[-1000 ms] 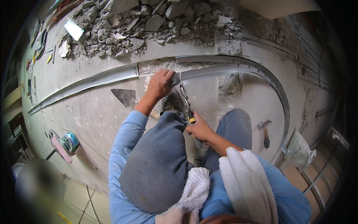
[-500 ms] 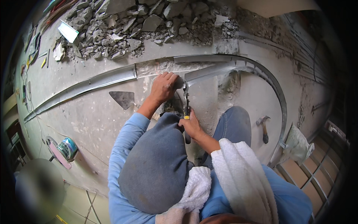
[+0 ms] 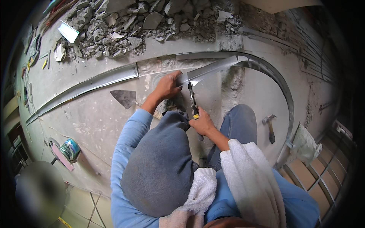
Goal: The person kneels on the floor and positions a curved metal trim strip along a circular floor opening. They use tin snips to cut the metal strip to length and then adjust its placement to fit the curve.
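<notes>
My left hand (image 3: 168, 86) is closed around the near end of a bent metal track (image 3: 213, 70), a grey channel that curves away to the right with cuts along its flange. My right hand (image 3: 203, 121) grips the handles of tin snips (image 3: 193, 100) with dark and yellow grips. The snips' jaws meet the edge of the track just right of my left hand; the blades' exact gap is too small to make out. A pointing trowel (image 3: 124, 98) lies on the floor left of my left hand. Right of my knee lies a hammer (image 3: 269, 128).
Broken concrete rubble (image 3: 140, 28) is heaped along the far side. A straight metal track (image 3: 87, 89) lies on the floor at left. Near it stand a can (image 3: 70, 150) and a pink-faced disc (image 3: 61, 156). A whitish sack (image 3: 305, 144) sits at the right by the track's end.
The held end of the metal track has lifted and tilted. My right hand and the snips have shifted slightly right, and my left hand's grip on the end has turned.
</notes>
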